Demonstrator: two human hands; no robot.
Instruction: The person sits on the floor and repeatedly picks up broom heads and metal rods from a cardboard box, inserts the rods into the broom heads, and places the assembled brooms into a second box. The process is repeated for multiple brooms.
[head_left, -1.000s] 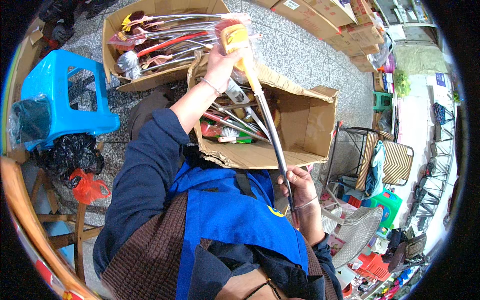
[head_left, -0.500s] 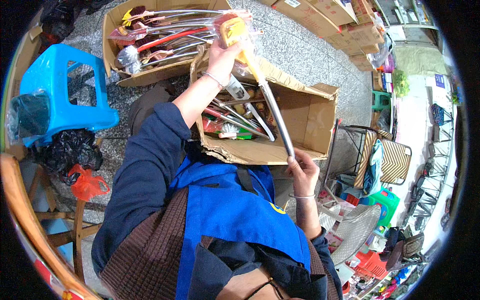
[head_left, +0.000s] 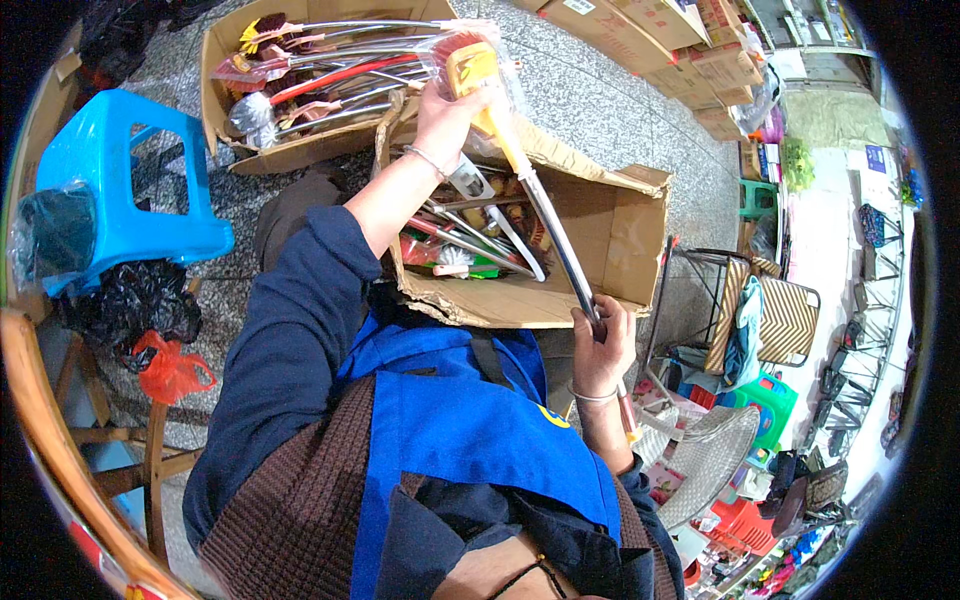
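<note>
The long-handled brush [head_left: 553, 232] lies slantwise from the upper middle of the frame down to the right of centre, above the torn cardboard box [head_left: 635, 230]. Its yellow head [head_left: 472, 75] with red bristles is inside clear plastic film [head_left: 512, 92]. The left hand [head_left: 445, 118] is closed around this wrapped head, and the right hand [head_left: 604, 352] grips the shiny tube near its lower part. I judge the brush to be rather light, the tube stiff and not fragile, but the smooth metal and the loose film may be slippery. The yellow neck and the lower tube seem the safest places for holding; the bristles would probably bend under pressure. In the upper left, other brushes [head_left: 345, 77] fill a second carton [head_left: 300, 155], and at the far left stands a blue plastic stool [head_left: 105, 135].
</note>
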